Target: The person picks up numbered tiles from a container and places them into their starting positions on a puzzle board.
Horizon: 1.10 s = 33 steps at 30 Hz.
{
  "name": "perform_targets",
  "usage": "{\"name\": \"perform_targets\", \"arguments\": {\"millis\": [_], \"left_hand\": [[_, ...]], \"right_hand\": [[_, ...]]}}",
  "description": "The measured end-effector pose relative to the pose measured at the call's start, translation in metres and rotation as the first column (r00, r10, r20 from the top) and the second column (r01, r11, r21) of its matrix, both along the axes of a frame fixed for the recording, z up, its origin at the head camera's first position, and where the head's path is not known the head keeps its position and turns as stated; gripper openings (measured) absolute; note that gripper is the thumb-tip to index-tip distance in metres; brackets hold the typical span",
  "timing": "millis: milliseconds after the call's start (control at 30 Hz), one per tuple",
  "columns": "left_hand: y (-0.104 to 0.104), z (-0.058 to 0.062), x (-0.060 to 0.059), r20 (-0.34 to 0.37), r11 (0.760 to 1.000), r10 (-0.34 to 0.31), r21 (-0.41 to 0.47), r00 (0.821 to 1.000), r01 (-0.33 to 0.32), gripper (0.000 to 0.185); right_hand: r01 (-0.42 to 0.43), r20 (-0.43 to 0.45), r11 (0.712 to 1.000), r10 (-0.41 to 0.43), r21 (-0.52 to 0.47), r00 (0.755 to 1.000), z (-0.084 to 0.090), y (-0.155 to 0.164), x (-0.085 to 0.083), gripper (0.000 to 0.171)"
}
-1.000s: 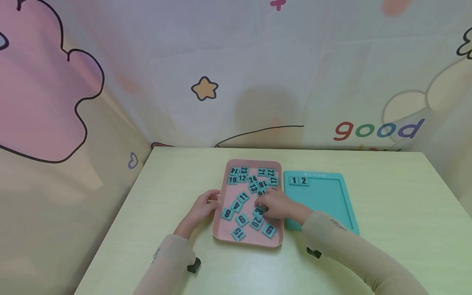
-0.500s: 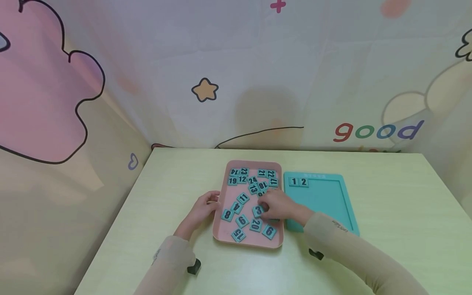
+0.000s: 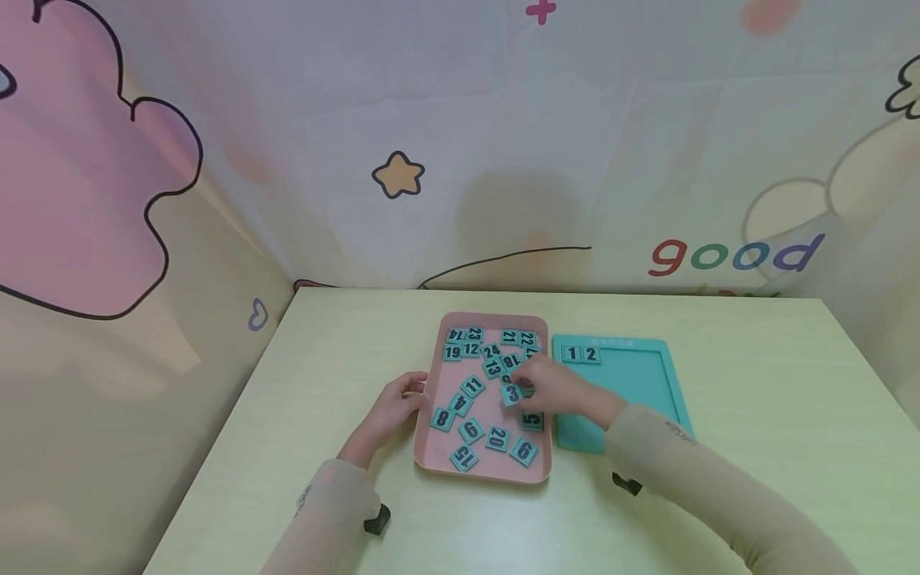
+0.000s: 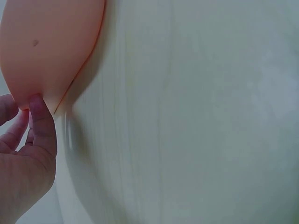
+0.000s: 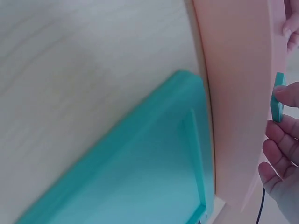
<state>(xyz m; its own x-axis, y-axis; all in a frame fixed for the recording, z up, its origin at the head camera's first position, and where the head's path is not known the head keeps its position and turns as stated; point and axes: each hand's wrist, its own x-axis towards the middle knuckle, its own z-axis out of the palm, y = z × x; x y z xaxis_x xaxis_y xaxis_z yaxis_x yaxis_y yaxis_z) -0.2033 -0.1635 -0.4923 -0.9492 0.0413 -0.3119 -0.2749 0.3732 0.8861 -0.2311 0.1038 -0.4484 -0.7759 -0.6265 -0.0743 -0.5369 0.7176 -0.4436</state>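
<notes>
We see our right hand (image 3: 557, 387) over the right side of a pink tray (image 3: 431, 459), fingertips pinching a teal tile numbered 3 (image 3: 511, 393) and holding it just above the tray floor. The right wrist view shows the same tile (image 5: 278, 97) edge-on, clamped between thumb and fingers. Our left hand (image 3: 391, 407) rests against the tray's left edge, fingers curled onto the rim; in the left wrist view the thumb (image 4: 43, 123) presses the tray's rounded corner (image 4: 46, 51).

About twenty more teal number tiles lie scattered in the tray, some overlapping at its far end; tile 5 (image 3: 531, 419) sits just near of the right hand, tile 20 (image 3: 497, 438) and tile 9 (image 3: 523, 451) nearer still. Touching the tray's right side lies a teal frame board (image 3: 640, 391), with tiles 1 (image 3: 572, 353) and 2 (image 3: 590, 354) seated side by side in its far left corner. Our right forearm crosses the board's near left corner.

Everything rests on a pale yellow-green table (image 3: 755, 415). Behind it hangs a cartoon-printed backdrop with a star (image 3: 398, 174) and the word "good" (image 3: 736, 254).
</notes>
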Motion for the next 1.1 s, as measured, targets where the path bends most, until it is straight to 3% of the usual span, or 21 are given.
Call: {"name": "perform_targets", "arguments": {"millis": [467,633,933,1100], "left_hand": [[0.001,0.001,-0.001,0.006,1.000,-0.001,-0.011,1.000,0.001,0.037],[0.001,0.001,0.001,-0.010,1.000,-0.007,-0.020,1.000,0.007,0.037],[0.001,0.001,0.001,-0.005,1.000,-0.003,-0.015,1.000,0.003,0.038],[0.002,0.002,0.001,-0.012,1.000,-0.005,-0.021,1.000,0.005,0.037]], "right_hand": [[0.050,-0.101,0.999,-0.051,-0.008,0.994,0.019,0.031,-0.011,0.020],[0.067,-0.103,0.995,-0.074,-0.069,0.992,0.017,0.047,-0.017,0.017],[0.173,-0.129,0.985,-0.174,-0.018,0.976,0.012,0.082,-0.023,0.032],[0.200,-0.141,0.980,-0.201,-0.026,0.969,0.006,0.103,-0.024,0.029]]}}
